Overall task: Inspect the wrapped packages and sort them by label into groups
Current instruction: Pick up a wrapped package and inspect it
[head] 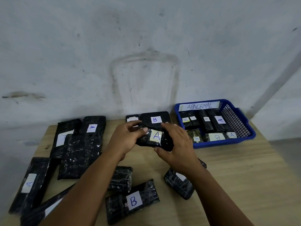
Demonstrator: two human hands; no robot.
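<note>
Both hands hold one small black wrapped package point(155, 137) with a white label "A" above the middle of the table. My left hand point(126, 137) grips its left end, thumb on top. My right hand point(176, 144) grips its right end, thumb underneath. Behind it lies a black package labelled "B" point(154, 119). Long black packages with "A" labels lie at the left point(92, 128) and at the front left point(31, 183). In front, a "B" package point(132, 201) and an unlabelled-looking bundle point(121, 178) lie on the wood. Another package point(178, 185) sits partly under my right forearm.
A blue plastic basket point(234, 115) tagged "ABNORMAL" stands at the back right and holds several labelled packages. The wooden table point(228, 176) meets a scuffed white wall behind. Bare wood shows at the right front.
</note>
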